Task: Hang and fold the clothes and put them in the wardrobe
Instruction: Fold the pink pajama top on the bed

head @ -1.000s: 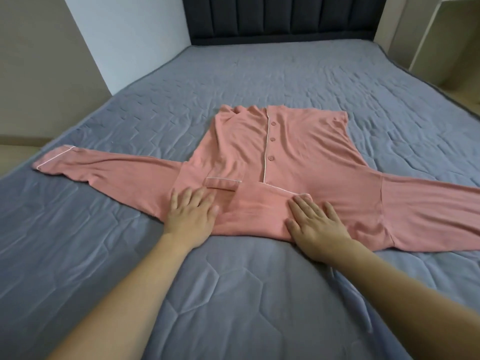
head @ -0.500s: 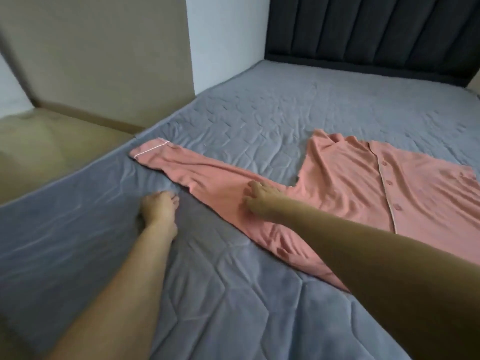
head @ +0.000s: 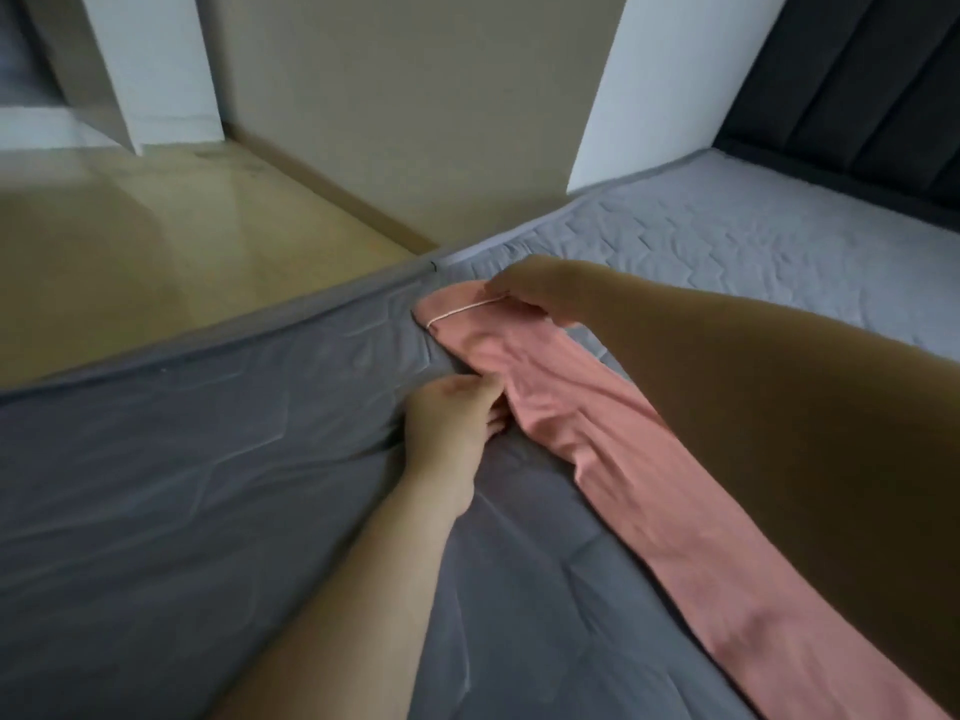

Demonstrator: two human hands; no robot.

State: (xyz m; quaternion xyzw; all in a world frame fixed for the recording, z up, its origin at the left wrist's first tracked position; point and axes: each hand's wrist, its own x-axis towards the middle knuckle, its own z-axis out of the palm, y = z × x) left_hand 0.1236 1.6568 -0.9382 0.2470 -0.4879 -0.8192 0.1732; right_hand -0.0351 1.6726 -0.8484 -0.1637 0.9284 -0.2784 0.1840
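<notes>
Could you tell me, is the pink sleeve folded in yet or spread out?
Spread out: the sleeve lies straight across the bed, cuff by the edge.

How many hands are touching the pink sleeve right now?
2. The right hand pinches the sleeve at its cuff near the bed's edge; the left hand touches the sleeve's near side, partway along.

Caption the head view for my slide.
Both hands grip a pink sleeve near its cuff on a grey bed.
</notes>
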